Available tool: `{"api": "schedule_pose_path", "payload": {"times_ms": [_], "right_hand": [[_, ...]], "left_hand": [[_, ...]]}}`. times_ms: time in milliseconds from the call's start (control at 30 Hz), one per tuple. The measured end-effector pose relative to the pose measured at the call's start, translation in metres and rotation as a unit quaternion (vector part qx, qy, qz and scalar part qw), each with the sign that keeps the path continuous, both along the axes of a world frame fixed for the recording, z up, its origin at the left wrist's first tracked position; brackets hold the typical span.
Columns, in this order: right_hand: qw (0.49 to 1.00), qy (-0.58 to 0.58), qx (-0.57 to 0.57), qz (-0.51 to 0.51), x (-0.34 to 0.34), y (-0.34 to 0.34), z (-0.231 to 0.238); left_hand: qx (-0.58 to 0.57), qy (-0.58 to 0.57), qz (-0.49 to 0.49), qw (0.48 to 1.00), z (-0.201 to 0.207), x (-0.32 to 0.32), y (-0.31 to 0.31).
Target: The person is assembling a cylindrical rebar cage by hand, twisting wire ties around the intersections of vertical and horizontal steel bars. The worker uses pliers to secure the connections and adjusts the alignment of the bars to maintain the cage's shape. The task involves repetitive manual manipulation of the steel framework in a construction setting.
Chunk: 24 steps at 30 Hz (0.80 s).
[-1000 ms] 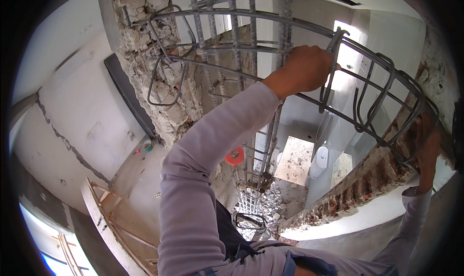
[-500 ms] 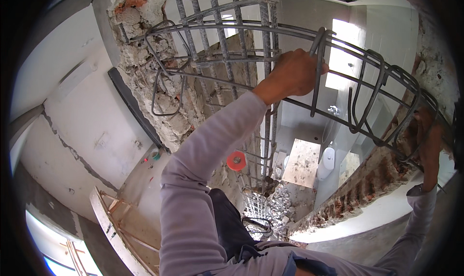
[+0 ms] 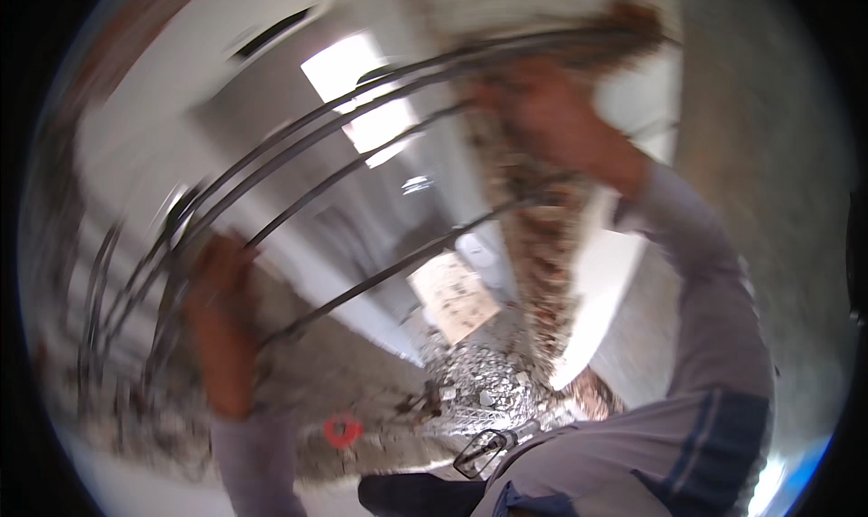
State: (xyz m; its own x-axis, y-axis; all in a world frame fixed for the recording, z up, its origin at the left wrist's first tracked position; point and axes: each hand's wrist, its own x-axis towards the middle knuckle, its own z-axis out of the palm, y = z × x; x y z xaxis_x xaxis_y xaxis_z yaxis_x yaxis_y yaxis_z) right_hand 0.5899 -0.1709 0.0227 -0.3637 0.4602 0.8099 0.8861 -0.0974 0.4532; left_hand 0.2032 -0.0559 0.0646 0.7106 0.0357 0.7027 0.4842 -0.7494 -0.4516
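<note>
A cage of long dark steel reinforcing bars (image 3: 316, 189) arches across the view from lower left to upper right. At its left part, my left hand (image 3: 220, 304) is up against the bars, close to several bent wire stirrups (image 3: 107, 300). Motion smears its fingers, so their grip does not show. Reaching up on the right, my right hand (image 3: 556, 123) is at the bars beside a rough broken brick wall edge (image 3: 551, 264). It is blurred too, and whether its fingers close round a bar is unclear.
Far below lie a heap of grey rubble (image 3: 488, 377), a stained pale board (image 3: 452, 295) and a white toilet (image 3: 475, 248). A red ring-shaped object (image 3: 343, 431) is at lower left. A bright window (image 3: 362, 92) lights the tiled room beyond the bars.
My view has swung to the right. My left hand now appears lower, by the bars' left part, and my right hand appears higher and more central. The stirrups now show bunched at the left.
</note>
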Motion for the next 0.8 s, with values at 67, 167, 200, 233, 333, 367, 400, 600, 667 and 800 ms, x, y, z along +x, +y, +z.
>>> {"api": "schedule_pose_path", "payload": {"times_ms": [67, 167, 200, 233, 333, 367, 400, 600, 667, 800], "right_hand": [[1.0, 0.018, 0.007, 0.016, -0.026, -0.006, 0.014], [0.996, 0.055, 0.042, 0.056, -0.008, -0.012, 0.014], [0.995, 0.057, 0.043, 0.071, -0.003, -0.014, 0.013], [0.993, 0.059, 0.044, 0.089, 0.0, -0.016, 0.014], [0.991, 0.073, 0.01, 0.109, 0.004, -0.013, 0.016], [0.993, 0.07, 0.006, 0.098, 0.004, -0.013, 0.015], [0.993, 0.069, 0.007, 0.091, 0.001, -0.013, 0.015], [0.995, 0.071, -0.023, 0.061, -0.017, -0.013, 0.021], [0.99, 0.09, -0.033, 0.1, -0.015, -0.004, 0.015], [0.992, 0.059, -0.028, 0.108, 0.009, -0.019, 0.016]], "left_hand": [[-0.043, -0.059, 0.066, 0.995, 0.005, 0.003, -0.004], [-0.146, -0.055, 0.052, 0.986, 0.011, 0.018, 0.006], [-0.197, -0.058, 0.05, 0.977, 0.009, 0.02, 0.01], [-0.201, -0.06, 0.049, 0.976, 0.01, 0.022, 0.012], [-0.222, -0.065, 0.044, 0.972, 0.007, 0.025, 0.017], [-0.228, -0.066, 0.038, 0.971, 0.006, 0.025, 0.019], [-0.23, -0.065, 0.034, 0.97, 0.009, 0.022, 0.02], [-0.155, -0.023, 0.139, 0.978, 0.007, -0.021, 0.048], [-0.069, 0.037, 0.059, 0.995, 0.0, -0.028, 0.05], [-0.209, -0.044, -0.024, 0.977, 0.009, 0.043, -0.012]]}}
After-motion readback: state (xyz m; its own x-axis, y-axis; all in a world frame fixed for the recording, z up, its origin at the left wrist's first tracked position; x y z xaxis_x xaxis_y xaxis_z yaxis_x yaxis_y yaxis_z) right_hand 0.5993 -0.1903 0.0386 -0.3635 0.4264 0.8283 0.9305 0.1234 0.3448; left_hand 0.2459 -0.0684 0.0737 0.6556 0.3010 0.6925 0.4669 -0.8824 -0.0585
